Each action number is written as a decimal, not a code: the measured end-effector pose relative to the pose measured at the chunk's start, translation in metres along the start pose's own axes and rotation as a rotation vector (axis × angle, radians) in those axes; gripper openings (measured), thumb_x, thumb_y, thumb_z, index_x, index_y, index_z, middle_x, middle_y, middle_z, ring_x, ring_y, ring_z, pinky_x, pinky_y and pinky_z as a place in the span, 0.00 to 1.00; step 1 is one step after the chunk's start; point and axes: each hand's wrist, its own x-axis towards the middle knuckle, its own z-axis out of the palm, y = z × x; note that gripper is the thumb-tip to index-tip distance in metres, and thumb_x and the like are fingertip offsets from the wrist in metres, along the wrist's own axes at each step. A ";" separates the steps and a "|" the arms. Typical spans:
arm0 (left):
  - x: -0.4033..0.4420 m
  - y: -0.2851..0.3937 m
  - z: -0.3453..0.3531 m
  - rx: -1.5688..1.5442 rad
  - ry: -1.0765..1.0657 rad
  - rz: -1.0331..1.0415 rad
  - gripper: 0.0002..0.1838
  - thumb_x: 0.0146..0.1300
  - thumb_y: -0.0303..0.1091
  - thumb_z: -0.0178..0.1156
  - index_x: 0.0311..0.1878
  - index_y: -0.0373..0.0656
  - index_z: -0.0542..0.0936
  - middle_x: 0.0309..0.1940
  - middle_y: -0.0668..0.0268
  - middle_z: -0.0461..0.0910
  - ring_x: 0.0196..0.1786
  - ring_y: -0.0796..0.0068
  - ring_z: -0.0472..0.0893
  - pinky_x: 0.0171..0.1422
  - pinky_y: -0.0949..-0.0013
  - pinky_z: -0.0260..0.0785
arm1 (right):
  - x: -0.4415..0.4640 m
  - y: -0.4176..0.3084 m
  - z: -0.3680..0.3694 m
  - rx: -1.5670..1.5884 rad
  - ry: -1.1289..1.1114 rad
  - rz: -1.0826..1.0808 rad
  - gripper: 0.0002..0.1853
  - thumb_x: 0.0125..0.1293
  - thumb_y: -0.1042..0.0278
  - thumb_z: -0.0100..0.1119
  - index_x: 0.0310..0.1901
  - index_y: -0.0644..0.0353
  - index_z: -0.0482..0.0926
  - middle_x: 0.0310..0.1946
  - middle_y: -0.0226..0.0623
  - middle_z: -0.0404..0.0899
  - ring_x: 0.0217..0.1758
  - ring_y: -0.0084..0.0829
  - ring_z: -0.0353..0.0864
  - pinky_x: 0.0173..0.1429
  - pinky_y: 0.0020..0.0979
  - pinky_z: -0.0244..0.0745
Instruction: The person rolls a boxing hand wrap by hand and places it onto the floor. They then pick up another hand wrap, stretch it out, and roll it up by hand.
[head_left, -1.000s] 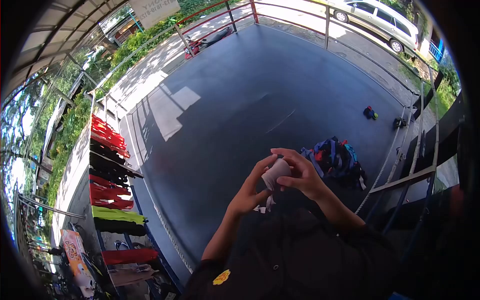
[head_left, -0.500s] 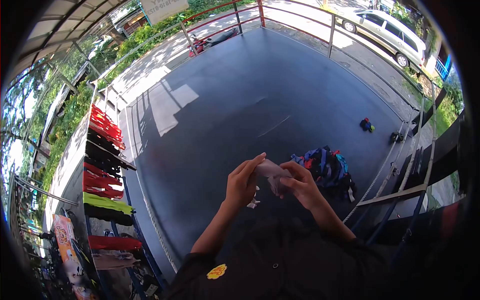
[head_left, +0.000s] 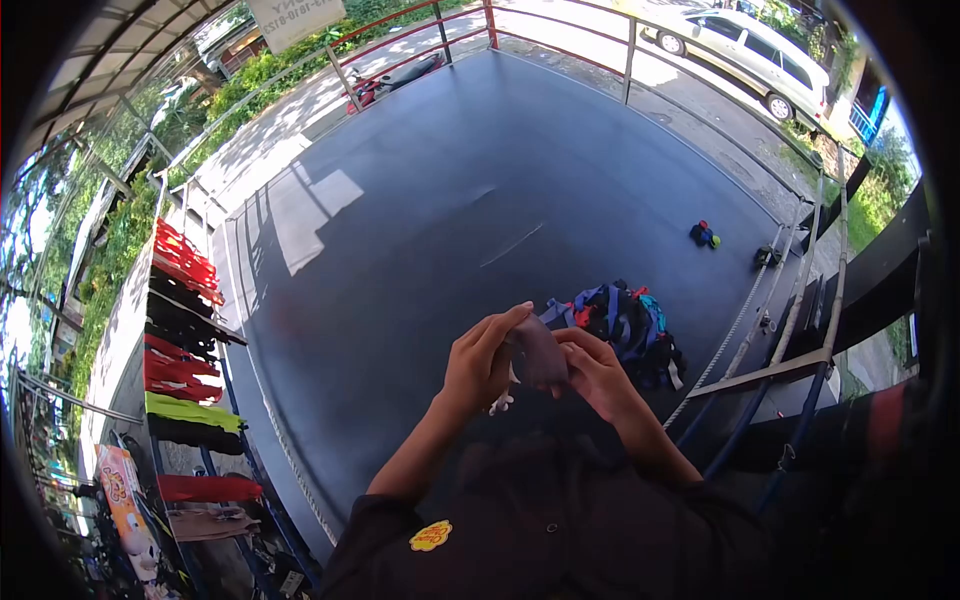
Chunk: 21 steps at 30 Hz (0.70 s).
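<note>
A dark ring mat (head_left: 400, 240) bordered by ropes (head_left: 290, 470) spreads out, and above its near part the left hand (head_left: 478, 362) and right hand (head_left: 590, 368) grasp a mauve-grey cloth band (head_left: 541, 352) stretched between them. On the mat's right half lies a tangled heap of multicoloured cloth straps (head_left: 625, 325); past the mat's far edges stand a red motorbike (head_left: 362, 92) and a silver minivan (head_left: 745, 50).
</note>
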 end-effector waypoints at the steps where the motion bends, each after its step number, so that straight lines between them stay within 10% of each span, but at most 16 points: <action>1: 0.003 0.000 0.004 -0.009 0.003 0.013 0.30 0.59 0.13 0.58 0.66 0.42 0.78 0.50 0.54 0.85 0.49 0.53 0.87 0.52 0.60 0.80 | -0.004 0.000 -0.003 0.010 -0.004 -0.001 0.17 0.83 0.62 0.47 0.61 0.66 0.77 0.44 0.35 0.82 0.43 0.25 0.84 0.41 0.30 0.80; 11: 0.012 -0.009 0.009 0.086 -0.024 0.074 0.31 0.57 0.13 0.59 0.66 0.43 0.77 0.48 0.56 0.86 0.49 0.55 0.88 0.52 0.60 0.80 | -0.001 -0.018 -0.008 -0.244 -0.166 -0.045 0.30 0.72 0.45 0.66 0.60 0.66 0.77 0.44 0.33 0.82 0.45 0.22 0.83 0.43 0.26 0.79; 21: 0.007 -0.018 0.018 -0.085 0.042 0.023 0.26 0.63 0.13 0.57 0.65 0.40 0.77 0.51 0.55 0.86 0.50 0.60 0.88 0.54 0.63 0.81 | 0.011 -0.015 -0.011 -0.032 -0.060 0.116 0.15 0.80 0.69 0.50 0.61 0.65 0.78 0.43 0.31 0.81 0.42 0.21 0.81 0.43 0.26 0.79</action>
